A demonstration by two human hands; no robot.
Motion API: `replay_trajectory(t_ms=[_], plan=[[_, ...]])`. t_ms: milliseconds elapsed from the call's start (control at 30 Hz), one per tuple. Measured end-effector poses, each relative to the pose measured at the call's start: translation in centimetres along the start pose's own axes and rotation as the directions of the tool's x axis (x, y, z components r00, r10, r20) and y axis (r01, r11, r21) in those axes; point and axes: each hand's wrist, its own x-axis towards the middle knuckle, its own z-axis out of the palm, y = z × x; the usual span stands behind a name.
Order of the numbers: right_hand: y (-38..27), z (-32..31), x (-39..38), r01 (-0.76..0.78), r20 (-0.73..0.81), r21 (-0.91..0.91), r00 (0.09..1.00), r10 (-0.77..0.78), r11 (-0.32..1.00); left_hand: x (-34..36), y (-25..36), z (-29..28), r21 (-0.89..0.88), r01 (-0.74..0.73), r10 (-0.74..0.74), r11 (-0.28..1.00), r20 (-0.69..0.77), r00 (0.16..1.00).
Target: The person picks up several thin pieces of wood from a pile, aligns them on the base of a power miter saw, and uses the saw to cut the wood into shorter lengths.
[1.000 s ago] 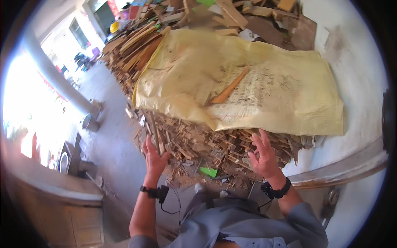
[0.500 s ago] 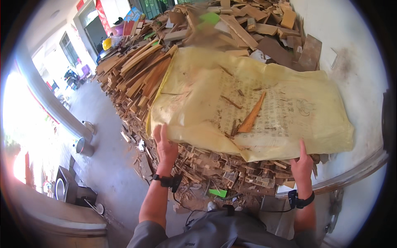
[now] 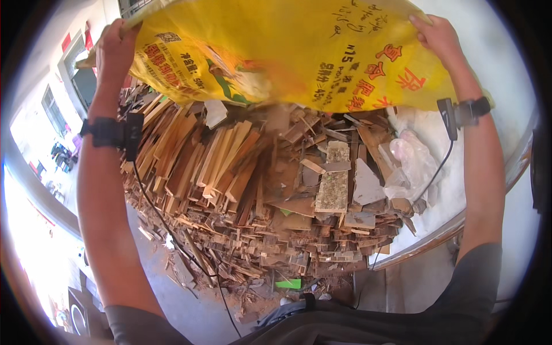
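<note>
Fingers (image 3: 424, 23) of both hands (image 3: 115, 53) are gripping the yellow sack (image 3: 313, 43) by its edge, well apart, apparently suiting light, floppy material.

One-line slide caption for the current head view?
Left hand and right hand hold up a yellow sack by its edge over piled scrap wood.

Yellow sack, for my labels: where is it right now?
Across the top of the head view, the yellow sack is held up between the left hand and right hand, hiding the far part of the wood pile.
</note>
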Motion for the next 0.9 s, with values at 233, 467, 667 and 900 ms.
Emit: replay_trajectory(t_ms=[233,467,667,900], plan=[[-1.8,-2.4,4.4,0.138,-0.13,0.016,0.982,-0.135,0.99,2.6,-0.6,-4.6,0.154,0.044,-0.086,0.987,0.277,0.957],[-3.7,-3.1,6.5,0.196,0.011,-0.221,0.98,-0.198,0.955,0.4,-0.1,-7.5,0.012,-0.181,0.168,0.983,0.318,0.933],[-6.1,-5.9,7.5,0.297,-0.168,-0.158,0.932,-0.322,0.942,0.4,-1.7,-10.8,-0.051,-0.048,0.06,0.998,0.278,0.959],[-8.5,-7.3,6.1,0.402,-0.309,0.045,0.876,-0.37,0.915,-1.3,-2.9,-18.2,-0.161,0.003,-0.016,0.987,-0.08,0.997]])
